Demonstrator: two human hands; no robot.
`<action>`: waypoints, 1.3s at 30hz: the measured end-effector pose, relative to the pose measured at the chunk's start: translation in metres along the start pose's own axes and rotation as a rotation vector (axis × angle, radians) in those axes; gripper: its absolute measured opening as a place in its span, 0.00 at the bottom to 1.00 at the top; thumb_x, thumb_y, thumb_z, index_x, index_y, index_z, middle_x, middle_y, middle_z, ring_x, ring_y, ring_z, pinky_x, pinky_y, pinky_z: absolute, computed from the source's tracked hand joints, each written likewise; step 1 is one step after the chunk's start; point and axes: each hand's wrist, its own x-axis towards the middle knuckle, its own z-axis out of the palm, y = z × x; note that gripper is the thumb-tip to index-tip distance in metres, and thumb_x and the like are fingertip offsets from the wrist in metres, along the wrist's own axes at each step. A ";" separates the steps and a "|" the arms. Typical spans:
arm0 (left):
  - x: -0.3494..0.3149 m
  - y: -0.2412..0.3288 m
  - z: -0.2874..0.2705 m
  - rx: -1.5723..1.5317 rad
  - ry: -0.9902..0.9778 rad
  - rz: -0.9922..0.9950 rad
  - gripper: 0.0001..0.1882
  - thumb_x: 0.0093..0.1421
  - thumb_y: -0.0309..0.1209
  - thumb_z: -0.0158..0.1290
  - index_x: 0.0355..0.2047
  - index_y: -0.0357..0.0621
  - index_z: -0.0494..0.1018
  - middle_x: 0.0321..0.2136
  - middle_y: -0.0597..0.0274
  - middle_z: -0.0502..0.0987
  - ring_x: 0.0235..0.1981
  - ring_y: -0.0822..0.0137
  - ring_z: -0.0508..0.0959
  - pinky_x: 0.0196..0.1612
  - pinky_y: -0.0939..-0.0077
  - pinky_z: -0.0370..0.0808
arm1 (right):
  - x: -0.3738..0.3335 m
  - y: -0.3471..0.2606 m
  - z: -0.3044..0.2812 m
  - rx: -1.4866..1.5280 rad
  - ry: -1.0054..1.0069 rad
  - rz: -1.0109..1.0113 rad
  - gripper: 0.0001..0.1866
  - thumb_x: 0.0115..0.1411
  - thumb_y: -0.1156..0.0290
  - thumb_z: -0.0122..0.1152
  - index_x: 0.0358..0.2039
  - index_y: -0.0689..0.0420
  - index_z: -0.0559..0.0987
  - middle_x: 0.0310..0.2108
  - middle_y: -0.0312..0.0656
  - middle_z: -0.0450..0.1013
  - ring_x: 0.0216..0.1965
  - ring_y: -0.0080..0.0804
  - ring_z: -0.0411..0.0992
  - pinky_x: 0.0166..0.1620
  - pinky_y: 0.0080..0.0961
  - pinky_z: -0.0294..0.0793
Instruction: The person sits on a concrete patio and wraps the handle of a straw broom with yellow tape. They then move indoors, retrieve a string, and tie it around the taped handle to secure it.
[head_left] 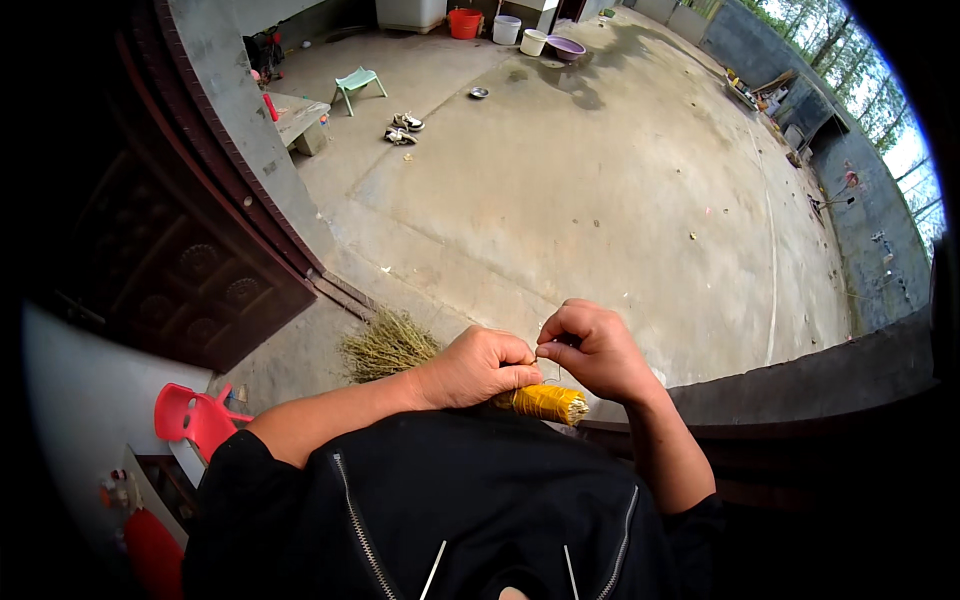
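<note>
Left hand (482, 366) grips the broom (545, 402) at its yellow binding; right hand (592, 350), touching it, pinches a thin wire (548, 347).

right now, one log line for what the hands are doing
left hand: grips broom at yellow binding | right hand: pinches something thin above binding, cannot tell what | setting: concrete yard

Two bare hands, the left hand (480, 365) and the right hand (590, 350), meet over one straw hand broom (400, 345) whose handle carries one yellow binding (545, 403). On the concrete yard there are one pair of shoes (402, 128), one small green stool (357, 84) and one metal bowl (479, 93). Farther back stand one red bucket (464, 22), two white buckets (507, 29), and one purple basin (566, 47); one red plastic chair (195, 418) sits at lower left.
</note>
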 end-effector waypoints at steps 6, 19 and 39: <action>-0.003 -0.009 0.019 -0.178 -0.030 -0.132 0.08 0.52 0.30 0.59 0.26 0.36 0.76 0.24 0.63 0.76 0.28 0.75 0.73 0.32 0.80 0.70 | -0.003 -0.012 -0.007 -0.141 -0.131 -0.046 0.06 0.45 0.81 0.63 0.24 0.60 0.75 0.24 0.40 0.69 0.24 0.30 0.69 0.28 0.24 0.69; -0.007 -0.013 0.023 -0.535 0.050 -0.217 0.10 0.60 0.31 0.50 0.26 0.36 0.70 0.22 0.63 0.74 0.26 0.73 0.74 0.31 0.81 0.71 | -0.002 -0.020 -0.032 -0.104 -0.342 -0.208 0.09 0.48 0.80 0.60 0.32 0.56 0.76 0.27 0.40 0.71 0.29 0.35 0.70 0.31 0.28 0.70; 0.002 -0.034 0.027 -0.732 0.049 -0.225 0.15 0.65 0.41 0.43 0.34 0.40 0.66 0.25 0.63 0.72 0.22 0.74 0.73 0.25 0.82 0.73 | -0.003 -0.002 0.009 -0.253 -0.301 -0.552 0.09 0.43 0.76 0.61 0.29 0.51 0.80 0.27 0.34 0.72 0.31 0.35 0.72 0.32 0.28 0.73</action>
